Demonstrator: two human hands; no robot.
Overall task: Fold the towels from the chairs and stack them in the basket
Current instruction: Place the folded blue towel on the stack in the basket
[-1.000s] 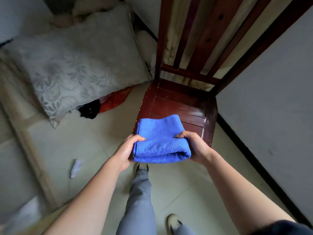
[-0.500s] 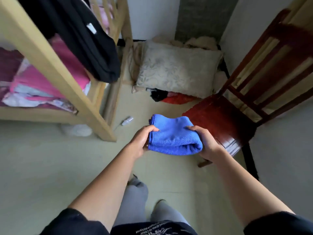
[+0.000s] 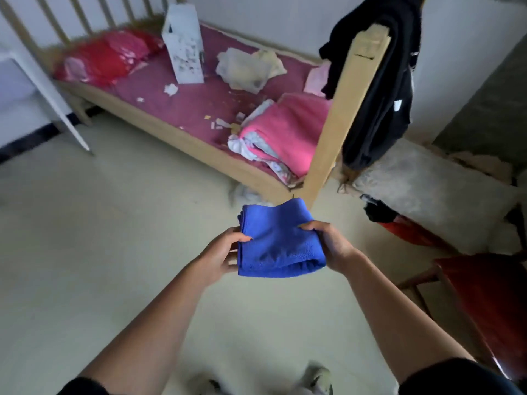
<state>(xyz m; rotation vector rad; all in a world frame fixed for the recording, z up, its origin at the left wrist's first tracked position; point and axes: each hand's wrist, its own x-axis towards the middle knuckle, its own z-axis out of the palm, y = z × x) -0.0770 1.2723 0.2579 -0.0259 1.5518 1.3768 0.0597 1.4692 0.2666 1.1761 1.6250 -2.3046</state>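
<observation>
One blue towel is sitting folded into a thick, compact packet, so the folding of this piece is looking finished. What is left for it, by my reading, is carrying it to the basket and laying it on the stack. No basket is showing anywhere in the view (nor any other towel), so I cannot tell how many are already stacked or how many are waiting on the chairs. Only part of a red wooden chair is showing, low at the right.

The towel is hanging in the air above the pale floor, touching nothing but the two hands, with the foot corner of a wooden bed lying beyond it. The left hand is pinching the towel's left edge, its thumb lying on top and its fingers going underneath, out of sight. The right hand is gripping the right edge the same way, its thumb curling over the top and its fingers hiding beneath the cloth. Both hands are closing only as far as the packet's thickness is allowing, neither spread flat nor clenched. The rounded fold is facing the person.
</observation>
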